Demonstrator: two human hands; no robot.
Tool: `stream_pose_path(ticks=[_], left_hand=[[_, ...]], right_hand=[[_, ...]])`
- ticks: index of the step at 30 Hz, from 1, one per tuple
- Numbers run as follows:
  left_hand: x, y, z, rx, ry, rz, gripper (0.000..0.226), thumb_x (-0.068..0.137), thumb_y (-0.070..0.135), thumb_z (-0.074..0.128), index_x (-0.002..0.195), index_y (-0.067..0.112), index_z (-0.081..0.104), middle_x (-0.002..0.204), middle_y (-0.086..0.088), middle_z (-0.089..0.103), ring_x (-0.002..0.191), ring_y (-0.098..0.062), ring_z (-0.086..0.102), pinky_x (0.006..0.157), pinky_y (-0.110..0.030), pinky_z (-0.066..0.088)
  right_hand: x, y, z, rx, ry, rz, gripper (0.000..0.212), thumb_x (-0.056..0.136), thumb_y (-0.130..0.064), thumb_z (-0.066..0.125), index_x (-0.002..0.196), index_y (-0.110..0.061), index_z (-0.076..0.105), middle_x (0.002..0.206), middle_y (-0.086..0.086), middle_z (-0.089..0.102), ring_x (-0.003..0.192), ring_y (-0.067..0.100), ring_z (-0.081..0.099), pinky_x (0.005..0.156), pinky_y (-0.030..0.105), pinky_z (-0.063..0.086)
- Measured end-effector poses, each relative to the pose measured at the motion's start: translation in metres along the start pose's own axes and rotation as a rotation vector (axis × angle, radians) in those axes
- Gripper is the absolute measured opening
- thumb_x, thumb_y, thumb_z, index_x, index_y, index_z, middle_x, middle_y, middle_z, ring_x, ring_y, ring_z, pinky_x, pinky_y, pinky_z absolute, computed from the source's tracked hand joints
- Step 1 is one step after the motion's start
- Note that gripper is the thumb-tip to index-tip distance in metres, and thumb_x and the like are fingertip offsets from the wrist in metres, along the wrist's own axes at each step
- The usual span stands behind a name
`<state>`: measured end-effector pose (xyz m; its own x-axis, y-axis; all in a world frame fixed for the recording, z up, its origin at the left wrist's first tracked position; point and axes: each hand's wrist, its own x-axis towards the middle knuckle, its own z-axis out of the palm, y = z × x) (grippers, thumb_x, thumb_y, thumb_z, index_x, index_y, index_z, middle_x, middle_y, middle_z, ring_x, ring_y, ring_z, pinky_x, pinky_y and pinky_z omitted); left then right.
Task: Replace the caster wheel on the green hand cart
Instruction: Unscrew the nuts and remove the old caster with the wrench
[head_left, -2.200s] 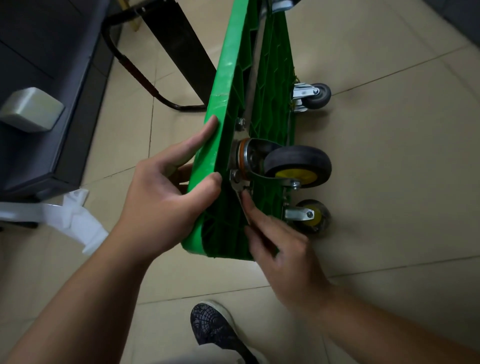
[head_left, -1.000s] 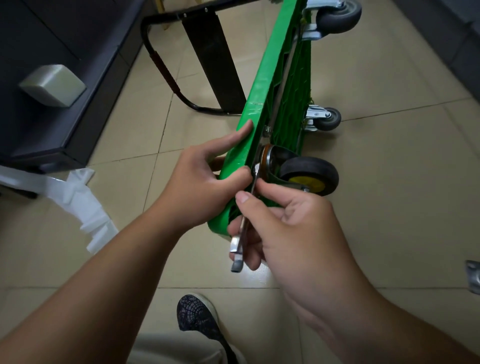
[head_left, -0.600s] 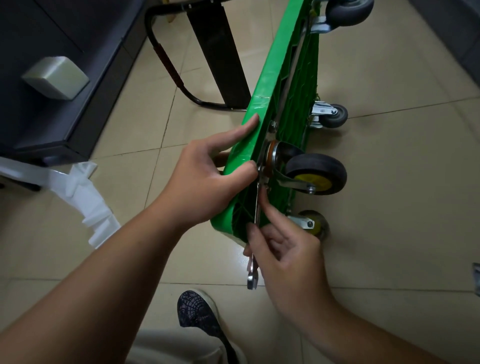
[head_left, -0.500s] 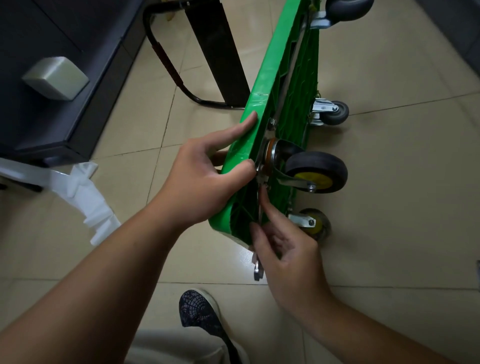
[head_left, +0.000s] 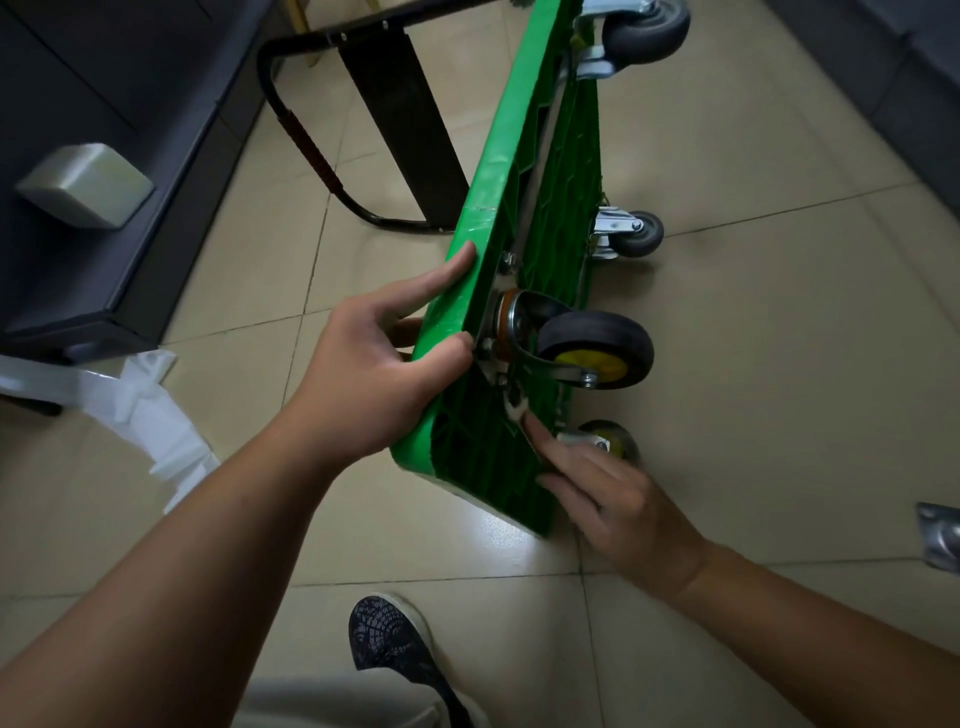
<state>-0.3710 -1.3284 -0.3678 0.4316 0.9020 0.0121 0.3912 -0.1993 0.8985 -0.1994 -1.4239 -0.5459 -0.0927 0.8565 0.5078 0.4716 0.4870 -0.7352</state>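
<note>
Showed a green hand cart (head_left: 563, 197) tipped on its side edge on the tiled floor (head_left: 779, 364), with a black, yellow-hubbed caster wheel (head_left: 597, 343) bolted to the cart's underside near its close end. Clamped the left hand (head_left: 379, 374) over the cart's upper rim beside that wheel; laid the right hand (head_left: 618, 504) on the cart's underside just below the wheel, index fingertip touching a blurred silvery wrench (head_left: 513, 408). Could not tell whether that hand gripped the wrench or only touched it.

Left hand (head_left: 374, 374): clamped on green cart (head_left: 493, 171) edge, forefinger straight above grip. Right hand (head_left: 618, 499): below grip, forefinger extended, blurred; hold unclear.
</note>
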Motion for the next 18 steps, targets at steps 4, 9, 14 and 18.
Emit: stream_pose_path(ticks=[4, 9, 14, 18], left_hand=[[0.000, 0.003, 0.003, 0.007, 0.009, -0.014, 0.058, 0.095, -0.004, 0.064, 0.144, 0.026, 0.057, 0.109, 0.025, 0.073, 0.098, -0.008, 0.075, 0.076, -0.025, 0.062], [-0.001, 0.005, 0.004, -0.001, 0.013, -0.014, 0.057, 0.095, -0.004, 0.062, 0.145, 0.022, 0.056, 0.117, 0.016, 0.070, 0.101, -0.010, 0.074, 0.080, -0.026, 0.062], [0.000, 0.003, 0.004, 0.021, 0.041, 0.007, 0.056, 0.093, -0.006, 0.063, 0.143, 0.020, 0.059, 0.112, 0.017, 0.072, 0.102, -0.012, 0.074, 0.084, -0.026, 0.061], [0.001, 0.001, 0.003, 0.040, 0.049, 0.018, 0.057, 0.092, -0.007, 0.064, 0.142, 0.020, 0.059, 0.111, 0.020, 0.072, 0.101, -0.007, 0.073, 0.084, -0.019, 0.058]], right_hand=[[-0.010, -0.050, -0.001, 0.541, 0.033, 0.458, 0.063, 0.097, -0.015, 0.061, 0.151, -0.040, 0.038, 0.081, -0.005, 0.064, 0.066, 0.013, 0.064, 0.064, 0.023, 0.054], [0.036, -0.110, -0.005, 0.924, 0.166, 0.659, 0.054, 0.100, -0.011, 0.059, 0.149, -0.026, 0.044, 0.069, 0.008, 0.069, 0.051, 0.011, 0.062, 0.048, 0.019, 0.045], [0.064, -0.127, -0.015, 1.087, 0.211, 0.807, 0.050, 0.099, -0.011, 0.060, 0.147, -0.021, 0.048, 0.063, 0.007, 0.067, 0.056, 0.025, 0.057, 0.045, 0.020, 0.042], [0.073, -0.128, -0.020, 1.118, 0.207, 0.842, 0.049, 0.099, -0.013, 0.061, 0.146, -0.017, 0.048, 0.062, 0.007, 0.068, 0.060, 0.028, 0.052, 0.046, 0.021, 0.042]])
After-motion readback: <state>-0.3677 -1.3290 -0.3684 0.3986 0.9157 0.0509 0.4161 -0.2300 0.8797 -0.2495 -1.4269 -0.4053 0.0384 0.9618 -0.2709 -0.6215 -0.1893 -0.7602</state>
